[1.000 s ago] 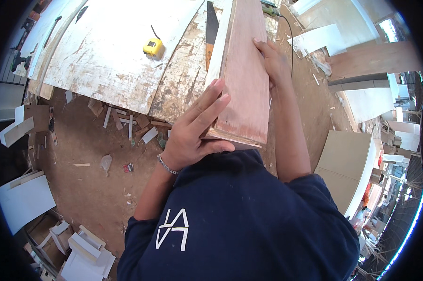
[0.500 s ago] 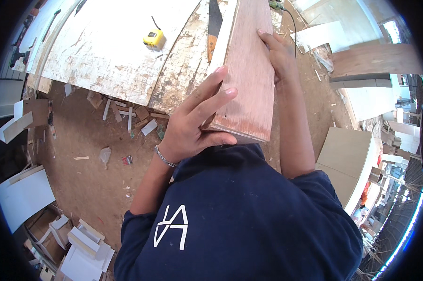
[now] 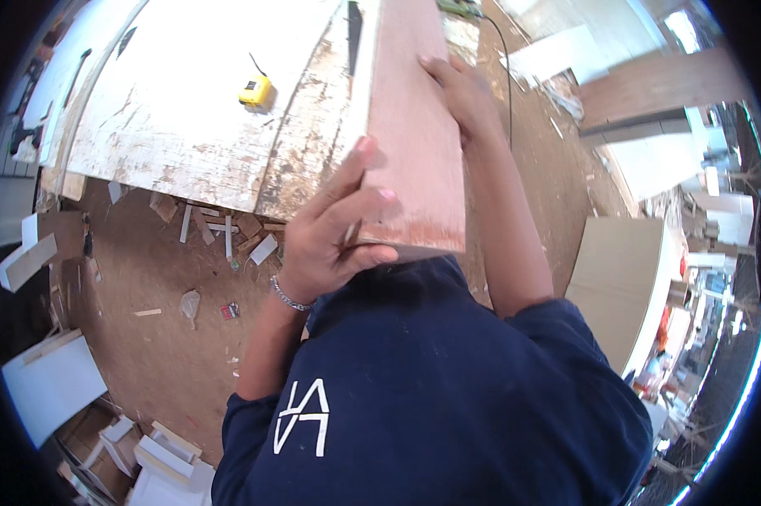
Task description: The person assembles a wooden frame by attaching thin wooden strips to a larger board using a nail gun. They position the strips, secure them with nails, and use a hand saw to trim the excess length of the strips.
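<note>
A long reddish wooden board (image 3: 410,126) with a pale left edge runs away from my chest over the workbench. My left hand (image 3: 325,228) grips its near left corner, thumb under the end and fingers along the side and top. Farther up, my right hand (image 3: 465,97) holds the right edge, its thumb on the upper face and the other fingers partly hidden. Just left of the board lies a handsaw (image 3: 354,38), only its dark blade showing. A yellow tape measure (image 3: 255,89) rests on the bench farther left.
The white, scuffed workbench (image 3: 169,101) spans the upper left. Wood offcuts (image 3: 228,232) litter the floor below its edge. A green power tool (image 3: 458,8) with a black cord lies past my right hand. White panels (image 3: 56,388) stand lower left; a beige cabinet (image 3: 621,287) stands at right.
The board and both hands have shifted left in the picture, as has the bench with the tape measure. The saw's wooden handle is now hidden. Both hands keep their hold.
</note>
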Demonstrator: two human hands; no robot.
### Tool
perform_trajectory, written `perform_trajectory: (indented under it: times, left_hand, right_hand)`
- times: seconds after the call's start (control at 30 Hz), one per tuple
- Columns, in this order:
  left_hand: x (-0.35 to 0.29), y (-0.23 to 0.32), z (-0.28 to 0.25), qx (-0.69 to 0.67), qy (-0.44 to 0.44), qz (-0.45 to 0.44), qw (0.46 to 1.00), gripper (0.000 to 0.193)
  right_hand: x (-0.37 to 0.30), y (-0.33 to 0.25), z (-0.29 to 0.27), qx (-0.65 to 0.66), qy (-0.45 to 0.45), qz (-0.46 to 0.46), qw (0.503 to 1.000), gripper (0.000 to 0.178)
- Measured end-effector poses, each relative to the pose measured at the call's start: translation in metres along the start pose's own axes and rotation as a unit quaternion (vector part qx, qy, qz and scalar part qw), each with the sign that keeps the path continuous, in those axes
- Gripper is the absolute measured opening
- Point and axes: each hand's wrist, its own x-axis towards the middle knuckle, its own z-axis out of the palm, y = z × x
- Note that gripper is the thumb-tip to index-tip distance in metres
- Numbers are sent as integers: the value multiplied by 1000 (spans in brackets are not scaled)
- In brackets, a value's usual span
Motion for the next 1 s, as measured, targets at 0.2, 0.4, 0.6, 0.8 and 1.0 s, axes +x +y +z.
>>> perform_trajectory:
  times: [0.2, 0.4, 0.6, 0.8, 1.0]
  left_hand:
    - [1, 4, -6, 0, -11, -32, 999, 58]
    - [-3, -2, -5, 14, -8, -22, 1000, 56]
    - [-6, 0, 0, -5, -4, -66, 998, 67]
    - [-10, 3, 2, 18, 21, -73, 997, 74]
    - [-7, 2, 2, 15, 19, -52, 998, 70]
  right_hand:
    - [1, 10, -11, 36, -7, 33, 999, 43]
    - [4, 10, -8, 19, -8, 49, 999, 45]
    - [7, 13, -12, 15, -11, 52, 998, 47]
    - [-3, 5, -22, -87, -5, 49, 995, 54]
    - [-74, -21, -49, -304, -21, -257, 917, 54]
